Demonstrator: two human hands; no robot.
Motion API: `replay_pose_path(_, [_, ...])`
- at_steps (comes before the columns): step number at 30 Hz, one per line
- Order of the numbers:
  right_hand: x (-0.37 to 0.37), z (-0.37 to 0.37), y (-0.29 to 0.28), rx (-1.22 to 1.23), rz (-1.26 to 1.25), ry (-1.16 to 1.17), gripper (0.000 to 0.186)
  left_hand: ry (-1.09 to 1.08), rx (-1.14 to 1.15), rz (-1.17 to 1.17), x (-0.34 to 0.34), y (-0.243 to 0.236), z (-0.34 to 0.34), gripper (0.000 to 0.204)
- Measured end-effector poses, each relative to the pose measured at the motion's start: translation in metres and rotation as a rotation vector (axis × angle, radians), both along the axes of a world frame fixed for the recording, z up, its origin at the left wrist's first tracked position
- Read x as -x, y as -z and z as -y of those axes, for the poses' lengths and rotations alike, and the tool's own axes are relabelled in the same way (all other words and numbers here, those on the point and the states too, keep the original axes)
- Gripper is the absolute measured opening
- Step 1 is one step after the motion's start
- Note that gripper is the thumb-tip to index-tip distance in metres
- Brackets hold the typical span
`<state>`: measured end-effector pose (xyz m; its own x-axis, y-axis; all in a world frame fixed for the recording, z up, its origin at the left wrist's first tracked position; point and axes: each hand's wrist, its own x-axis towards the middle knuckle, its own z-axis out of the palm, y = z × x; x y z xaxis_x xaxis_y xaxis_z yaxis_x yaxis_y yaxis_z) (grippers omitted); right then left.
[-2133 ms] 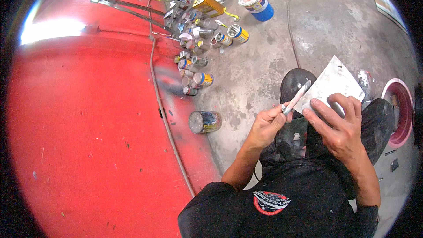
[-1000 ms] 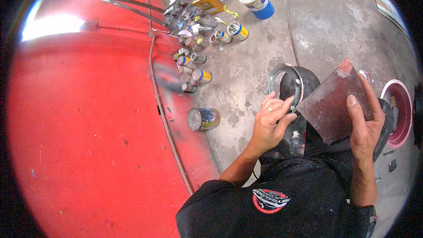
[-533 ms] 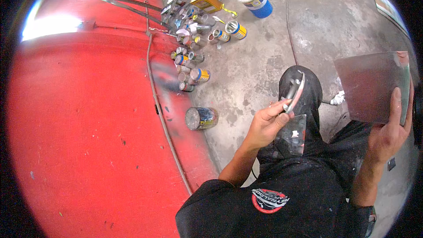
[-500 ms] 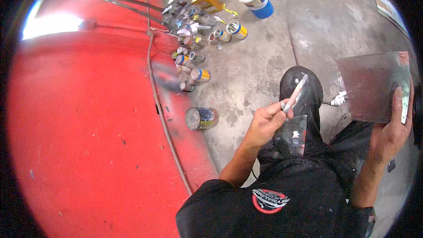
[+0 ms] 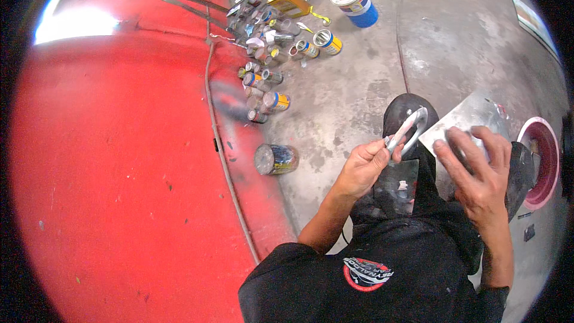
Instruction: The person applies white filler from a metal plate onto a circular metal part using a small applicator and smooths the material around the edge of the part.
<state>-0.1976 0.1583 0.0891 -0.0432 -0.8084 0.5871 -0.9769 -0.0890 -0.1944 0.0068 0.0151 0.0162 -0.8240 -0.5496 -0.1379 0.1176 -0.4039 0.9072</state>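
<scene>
My left hand (image 5: pixel 366 167) is closed on one end of a curved, loop-shaped handle (image 5: pixel 421 118), pale pinkish-white and grey, which looks like a car door handle. Its free end tilts up over my knee. To the right, my right hand (image 5: pixel 478 170) holds a flat, light grey rectangular sheet (image 5: pixel 443 134), with fingers bent and spread across its face. One corner of the sheet comes close to the handle. The thumb's hold behind the sheet is hidden. A dark rectangular patch (image 5: pixel 391 194) with a white dab shows at my leg, below the left hand.
A large red panel or surface (image 5: pixel 119 173) fills the left, with a hose (image 5: pixel 221 149) along its edge. Several paint cans (image 5: pixel 276 101), a yellow box (image 5: pixel 290 1) and a blue bucket (image 5: pixel 362 13) stand ahead. A pink-rimmed basin (image 5: pixel 553 173) is at far right.
The right hand has brought the sheet left and turned it, so a lighter face shows. The handle has rotated in my left hand, showing its loop. The basin has come into view.
</scene>
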Motion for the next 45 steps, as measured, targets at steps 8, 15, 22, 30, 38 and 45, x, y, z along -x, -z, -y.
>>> replay_pose_path(8, [-0.012,0.004,0.007,-0.054,-0.036,0.023,0.037,-0.039,0.116,0.142,0.002,-0.009,-0.004,0.036])
replay_pose_path(15, [-0.013,0.008,0.015,-0.025,-0.054,0.008,0.038,-0.006,0.151,0.204,0.007,-0.022,-0.006,0.036])
replay_pose_path(22, [-0.016,0.011,0.017,-0.036,-0.038,-0.001,0.038,-0.002,0.161,0.137,0.004,-0.017,-0.004,0.038])
replay_pose_path(30, [-0.010,-0.001,0.010,-0.009,0.052,0.016,0.036,0.039,-0.092,-0.085,-0.001,-0.007,0.000,0.042])
replay_pose_path(38, [0.008,-0.022,0.018,0.026,0.057,0.309,0.036,-0.002,-0.370,-0.235,0.005,0.001,0.006,0.040])
replay_pose_path(45, [0.015,-0.037,0.040,-0.048,0.218,0.413,0.038,-0.077,-0.410,-0.272,0.003,0.013,0.014,0.035])
